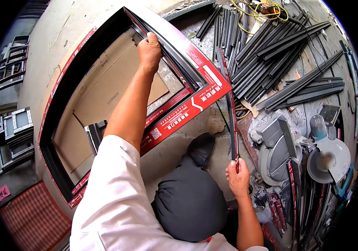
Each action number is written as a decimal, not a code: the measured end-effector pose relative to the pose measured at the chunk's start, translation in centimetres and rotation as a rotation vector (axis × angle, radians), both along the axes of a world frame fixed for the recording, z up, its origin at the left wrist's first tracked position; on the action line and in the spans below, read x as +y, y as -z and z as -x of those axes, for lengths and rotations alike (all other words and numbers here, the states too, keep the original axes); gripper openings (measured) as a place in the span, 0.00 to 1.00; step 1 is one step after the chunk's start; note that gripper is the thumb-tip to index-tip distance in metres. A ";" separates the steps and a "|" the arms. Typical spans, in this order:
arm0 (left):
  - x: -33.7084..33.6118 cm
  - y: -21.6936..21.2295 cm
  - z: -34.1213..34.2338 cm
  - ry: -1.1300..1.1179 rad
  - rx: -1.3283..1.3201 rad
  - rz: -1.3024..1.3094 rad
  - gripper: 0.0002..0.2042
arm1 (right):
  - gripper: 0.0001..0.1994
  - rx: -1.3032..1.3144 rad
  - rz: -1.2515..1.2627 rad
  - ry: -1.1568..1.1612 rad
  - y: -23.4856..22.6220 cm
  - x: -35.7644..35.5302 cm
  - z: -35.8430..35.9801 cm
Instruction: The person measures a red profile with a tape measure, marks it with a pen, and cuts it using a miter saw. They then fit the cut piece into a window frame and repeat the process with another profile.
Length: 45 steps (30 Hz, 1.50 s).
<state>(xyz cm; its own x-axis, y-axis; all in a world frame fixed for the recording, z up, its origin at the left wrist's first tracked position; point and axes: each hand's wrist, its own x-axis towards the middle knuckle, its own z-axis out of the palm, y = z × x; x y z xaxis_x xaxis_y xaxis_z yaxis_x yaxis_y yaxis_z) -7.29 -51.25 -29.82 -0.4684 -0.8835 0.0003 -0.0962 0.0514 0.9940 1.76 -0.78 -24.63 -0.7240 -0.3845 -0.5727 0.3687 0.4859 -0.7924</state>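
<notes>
A large black window frame (pixel 175 119), covered in red printed protective film, takes up the middle and left, its near right corner raised toward me. My left hand (pixel 149 52) is closed around the inner edge of its far right side. In my right hand (pixel 238 178) is the lower end of a long thin black profile strip (pixel 232 113) with red film along it. The strip runs away from me past the frame's right corner. Brown cardboard (pixel 116 90) shows through the frame's opening. Below the frame is my bent knee in dark trousers.
Loose black profiles (pixel 258 62) lie piled at the far right, with a yellow cord (pixel 267 19) over them. A mitre saw (pixel 273 152) stands to my right beside more strips. Small frames (pixel 15 129) and a plaid cloth (pixel 36 217) are at the left.
</notes>
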 end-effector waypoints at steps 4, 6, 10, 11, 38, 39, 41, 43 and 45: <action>-0.4 0.6 0.6 -0.031 0.027 -0.007 0.29 | 0.17 0.001 0.007 0.007 0.0 0.0 0.1; -1.3 1.2 0.3 -0.010 0.030 -0.022 0.28 | 0.18 -0.004 0.009 0.009 -0.1 -0.1 0.2; -0.3 0.7 0.8 -0.001 0.063 -0.062 0.28 | 0.18 0.004 -0.004 0.023 -0.1 0.2 0.3; -0.7 0.7 0.6 0.013 0.052 -0.054 0.28 | 0.18 0.011 -0.006 0.018 -0.1 0.4 0.3; -1.0 0.8 0.9 -0.022 0.055 -0.074 0.27 | 0.19 0.327 -0.513 -0.470 8.9 6.4 -2.7; -0.8 0.6 0.9 -0.024 0.040 -0.060 0.27 | 0.19 0.308 -0.538 -0.480 9.2 6.4 -2.5; -0.9 0.2 0.8 -0.018 0.015 -0.051 0.27 | 0.20 0.378 -0.559 -0.499 10.5 7.0 -2.4; -0.9 -0.2 0.4 -0.007 -0.009 -0.067 0.26 | 0.21 0.465 -0.544 -0.493 10.9 7.0 -2.3; -0.9 -0.7 -0.8 0.021 0.003 -0.118 0.23 | 0.22 0.569 -0.493 -0.463 10.5 6.6 -1.9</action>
<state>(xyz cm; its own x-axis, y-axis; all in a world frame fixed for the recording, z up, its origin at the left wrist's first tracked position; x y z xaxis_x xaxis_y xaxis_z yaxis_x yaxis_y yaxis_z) -6.49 -52.18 -29.14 -0.4872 -0.8674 -0.1014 -0.0930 -0.0639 0.9936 3.68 5.86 -35.14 -0.7828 -0.5139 -0.3510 -0.3358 0.8237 -0.4569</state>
